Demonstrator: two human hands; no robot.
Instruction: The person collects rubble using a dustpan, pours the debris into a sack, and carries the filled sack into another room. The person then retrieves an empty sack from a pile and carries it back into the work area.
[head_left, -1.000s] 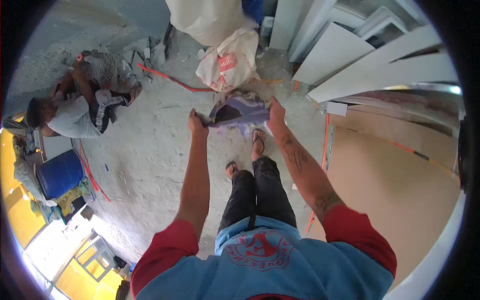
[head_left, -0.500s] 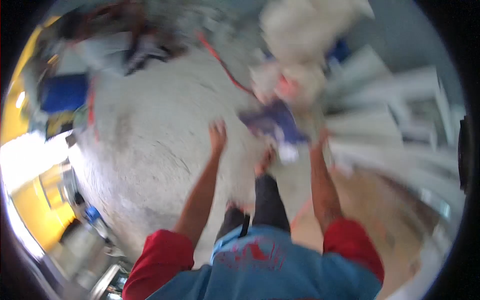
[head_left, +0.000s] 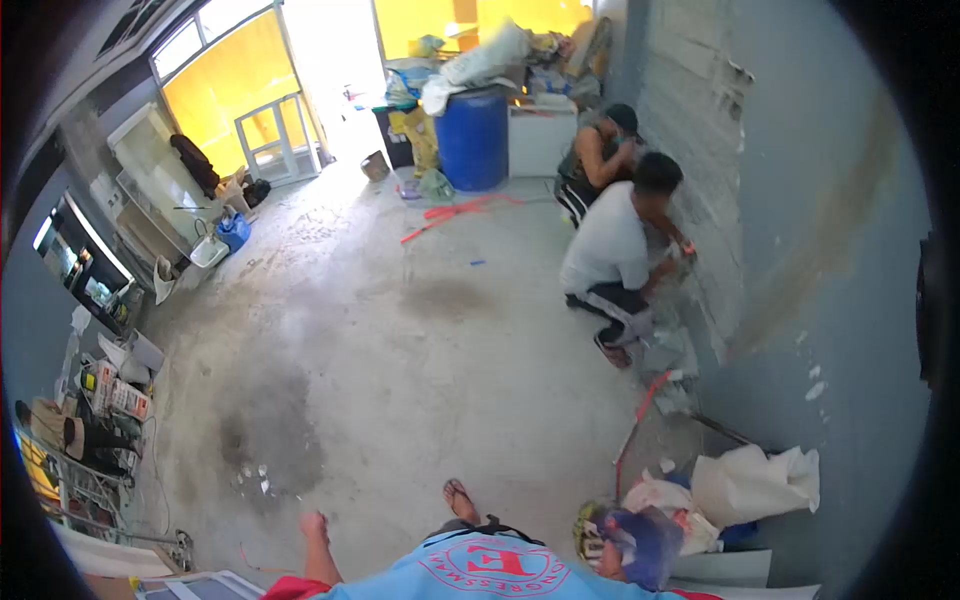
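My left hand is low in the view, over the bare concrete floor. Its fingers are curled into a loose fist with nothing visible in them. At the bottom edge, my right hand is partly seen against a purple-blue plastic bag. Its fingers are too blurred to show whether it grips the bag or only passes in front of it. A crumpled yellow-green and dark wrapper shows beside that hand. Behind the purple bag stands a large off-white sack. My sandalled foot is between the hands.
Two people, one in a white shirt, crouch at the right wall. Red strips lie on the floor near the sacks. A blue drum stands at the back. Another person is at far left beside buckets and metal frames.
The view has swung up from the floor to the whole room. The sacks and purple bag now appear lower and farther right, and both hands sit near the bottom edge.
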